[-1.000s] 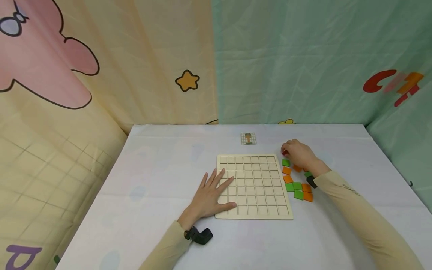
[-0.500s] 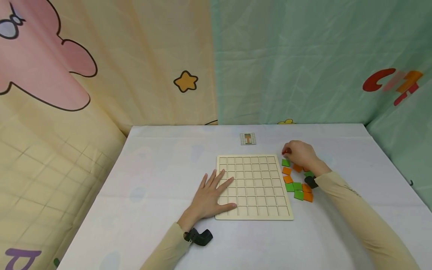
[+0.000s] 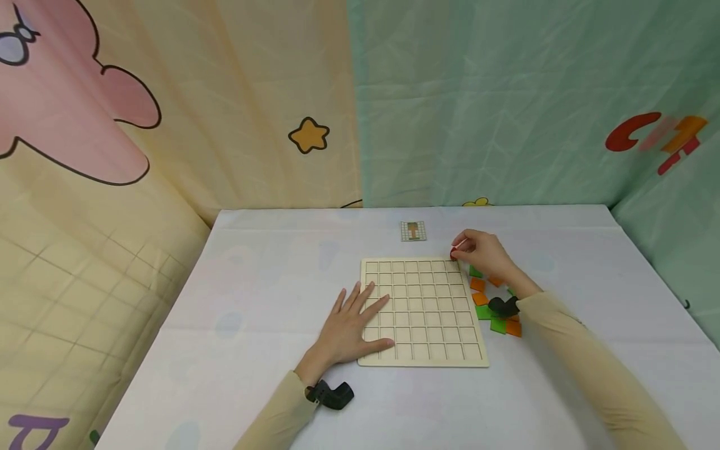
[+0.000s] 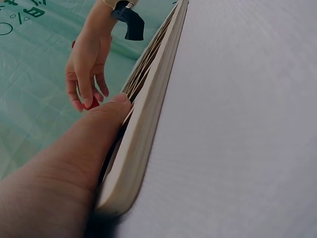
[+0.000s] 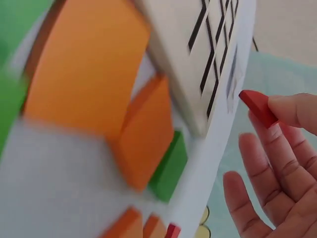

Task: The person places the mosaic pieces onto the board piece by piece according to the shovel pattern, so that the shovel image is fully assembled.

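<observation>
Creased fabric (image 3: 478, 106) backs a grooved wooden board (image 3: 436, 320): left fingers (image 3: 377, 307) splay, right fingers (image 5: 298, 111) pinch a red tile (image 5: 258, 107).

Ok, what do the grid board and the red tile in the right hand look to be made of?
Grid board: probably wood, perhaps plywood, with a pale, matt finish; faint lines run along its edge in the left wrist view.
Red tile, pinched in the right hand: painted wood or plastic, can't tell which; its faces look smooth and evenly coloured.

Curtained booth — cartoon drapes (image 3: 478, 106) around a table (image 3: 275, 281)
</observation>
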A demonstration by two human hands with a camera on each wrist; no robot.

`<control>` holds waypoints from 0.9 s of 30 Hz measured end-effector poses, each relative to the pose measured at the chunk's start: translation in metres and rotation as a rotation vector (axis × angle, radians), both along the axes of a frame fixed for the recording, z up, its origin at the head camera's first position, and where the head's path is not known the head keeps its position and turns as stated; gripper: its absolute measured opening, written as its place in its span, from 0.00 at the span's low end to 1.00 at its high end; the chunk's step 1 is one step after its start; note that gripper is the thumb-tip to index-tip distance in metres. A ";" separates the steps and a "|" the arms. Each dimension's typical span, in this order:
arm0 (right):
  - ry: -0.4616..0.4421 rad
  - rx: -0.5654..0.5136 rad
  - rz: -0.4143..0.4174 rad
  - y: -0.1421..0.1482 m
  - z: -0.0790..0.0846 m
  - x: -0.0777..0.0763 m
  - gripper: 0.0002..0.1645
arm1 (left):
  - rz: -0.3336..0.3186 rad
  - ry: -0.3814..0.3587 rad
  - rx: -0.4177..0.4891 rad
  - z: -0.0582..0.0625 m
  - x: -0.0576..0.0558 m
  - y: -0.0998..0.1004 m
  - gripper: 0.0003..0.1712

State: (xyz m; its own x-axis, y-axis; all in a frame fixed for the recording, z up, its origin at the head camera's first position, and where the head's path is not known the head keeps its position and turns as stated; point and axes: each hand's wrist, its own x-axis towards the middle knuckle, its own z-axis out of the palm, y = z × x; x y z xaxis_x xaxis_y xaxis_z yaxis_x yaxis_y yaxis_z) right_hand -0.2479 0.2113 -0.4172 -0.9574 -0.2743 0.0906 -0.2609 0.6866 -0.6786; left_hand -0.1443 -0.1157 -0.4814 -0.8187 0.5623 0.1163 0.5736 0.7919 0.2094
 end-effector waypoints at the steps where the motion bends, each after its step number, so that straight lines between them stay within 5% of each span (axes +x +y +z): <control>1: -0.016 -0.026 0.004 -0.004 0.000 0.000 0.11 | -0.002 0.001 0.003 0.000 0.000 0.000 0.50; 14: -0.152 -0.247 0.075 -0.049 -0.017 0.000 0.11 | 0.003 -0.009 0.007 0.000 -0.001 -0.001 0.50; 27: -0.089 -0.203 0.117 -0.081 -0.021 -0.004 0.07 | 0.005 -0.014 0.009 -0.001 -0.001 -0.001 0.49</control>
State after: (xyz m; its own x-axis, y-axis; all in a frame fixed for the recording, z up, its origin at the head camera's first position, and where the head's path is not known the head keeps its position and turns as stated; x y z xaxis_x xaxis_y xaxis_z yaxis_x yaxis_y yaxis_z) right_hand -0.2519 0.1301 -0.4378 -0.9270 -0.3683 0.0713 -0.2632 0.5028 -0.8234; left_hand -0.1455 -0.1165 -0.4826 -0.8233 0.5570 0.1095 0.5663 0.7931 0.2242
